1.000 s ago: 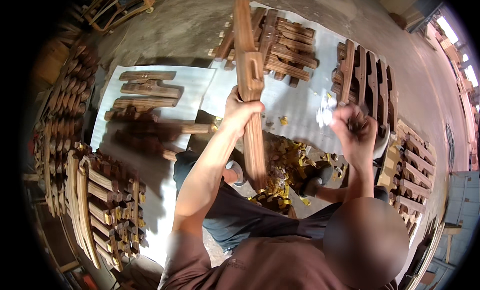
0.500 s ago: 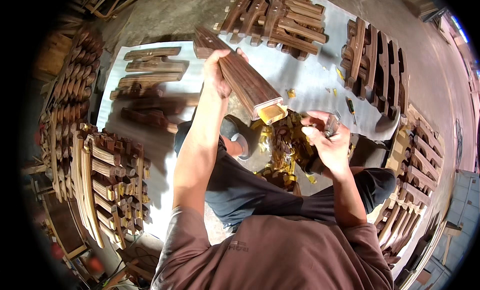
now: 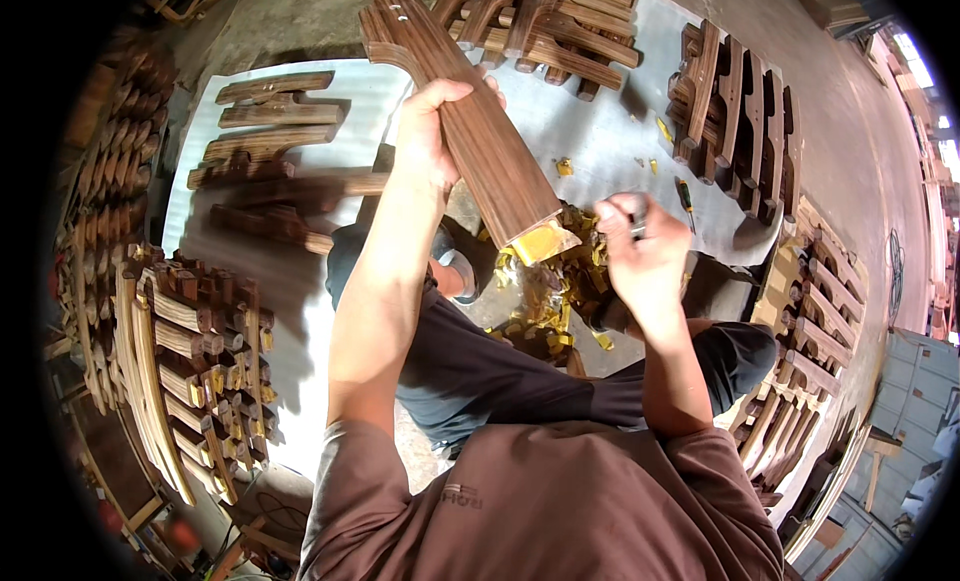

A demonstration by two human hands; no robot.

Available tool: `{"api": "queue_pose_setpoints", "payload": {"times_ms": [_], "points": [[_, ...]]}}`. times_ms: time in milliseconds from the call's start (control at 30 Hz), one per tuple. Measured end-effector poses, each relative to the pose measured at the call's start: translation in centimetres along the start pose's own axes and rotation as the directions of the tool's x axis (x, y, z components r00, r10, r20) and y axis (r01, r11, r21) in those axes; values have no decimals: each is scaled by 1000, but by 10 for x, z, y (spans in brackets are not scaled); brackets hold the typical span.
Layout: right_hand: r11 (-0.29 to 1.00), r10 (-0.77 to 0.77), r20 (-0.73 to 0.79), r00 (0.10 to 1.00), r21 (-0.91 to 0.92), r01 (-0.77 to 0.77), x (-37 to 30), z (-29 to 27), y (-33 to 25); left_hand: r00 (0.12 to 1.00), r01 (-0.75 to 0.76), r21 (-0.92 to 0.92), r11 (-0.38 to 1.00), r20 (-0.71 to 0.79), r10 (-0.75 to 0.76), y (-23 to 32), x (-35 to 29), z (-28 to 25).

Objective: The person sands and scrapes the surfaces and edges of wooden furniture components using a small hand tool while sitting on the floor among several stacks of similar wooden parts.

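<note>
Head view: I judge this piece (image 3: 480, 146) partway done, its yellow tape (image 3: 541, 244) on the near end though scraps (image 3: 535, 326) litter the floor below; the near-left stack (image 3: 190, 351) shows yellow ends too, so likely more left, while I make out none on the far-right row (image 3: 735, 116). Left hand (image 3: 430, 131) wraps the piece around its middle, which slants from far left to near centre above the lap; right hand (image 3: 645, 249), just right of the tape and apart from it, curls closed on a grey item (image 3: 638, 221), too blurred for me to name.
</note>
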State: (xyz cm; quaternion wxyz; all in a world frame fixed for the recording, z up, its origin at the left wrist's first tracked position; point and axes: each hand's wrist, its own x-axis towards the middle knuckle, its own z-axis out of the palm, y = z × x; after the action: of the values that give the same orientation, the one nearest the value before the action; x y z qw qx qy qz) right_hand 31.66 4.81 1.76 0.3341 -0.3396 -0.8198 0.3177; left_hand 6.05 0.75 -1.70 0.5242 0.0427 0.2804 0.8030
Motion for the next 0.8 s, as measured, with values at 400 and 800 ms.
{"api": "queue_pose_setpoints", "payload": {"times_ms": [400, 800], "points": [[906, 134, 257, 957, 360, -223, -9, 11, 3, 999, -36, 23, 999, -27, 37, 3, 3, 0], [931, -181, 117, 976, 339, 132, -35, 32, -15, 934, -256, 16, 966, -254, 252, 9, 15, 6]]}}
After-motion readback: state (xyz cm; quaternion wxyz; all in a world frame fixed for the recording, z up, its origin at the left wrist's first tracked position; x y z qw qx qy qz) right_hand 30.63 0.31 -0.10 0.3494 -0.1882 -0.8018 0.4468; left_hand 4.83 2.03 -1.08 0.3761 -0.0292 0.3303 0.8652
